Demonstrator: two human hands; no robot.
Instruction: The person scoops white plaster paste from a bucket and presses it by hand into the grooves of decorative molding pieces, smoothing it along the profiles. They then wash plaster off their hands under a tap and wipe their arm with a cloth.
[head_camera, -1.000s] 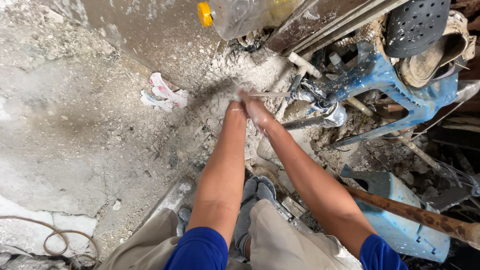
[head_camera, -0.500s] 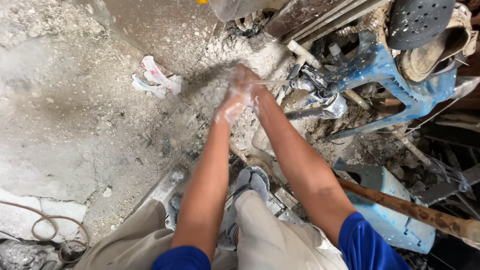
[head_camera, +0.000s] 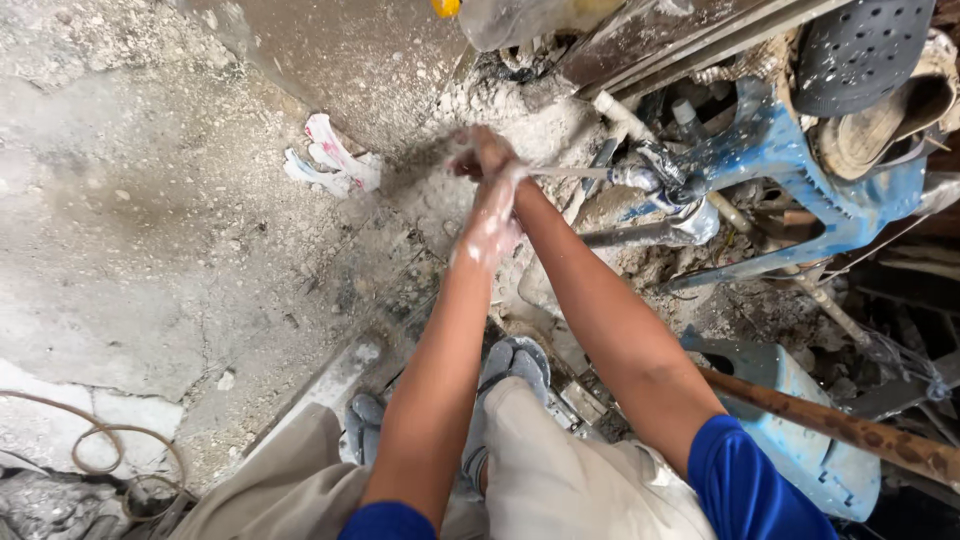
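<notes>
My right hand (head_camera: 478, 152) is stretched out over the rubble-strewn floor, blurred, with its fingers curled, right at the end of a thin stream of water (head_camera: 565, 172) from a metal tap (head_camera: 655, 178). My left hand (head_camera: 490, 228) is white with soap foam and lies wrapped over my right wrist just behind that hand. Neither hand holds any object. Both forearms run up from my blue sleeves, and my feet in grey sandals (head_camera: 505, 368) show below them.
A crumpled white and pink wrapper (head_camera: 330, 160) lies left of the hands. A tipped blue plastic stool (head_camera: 800, 150), a worn sandal (head_camera: 900, 110), a rusty rod (head_camera: 850, 425) and a pale blue container (head_camera: 800, 400) crowd the right. A cable (head_camera: 100, 440) loops at lower left.
The hands were pressed together at the stream. My left hand has since slid back onto my right wrist, now covered in foam, while the right hand stays at the water.
</notes>
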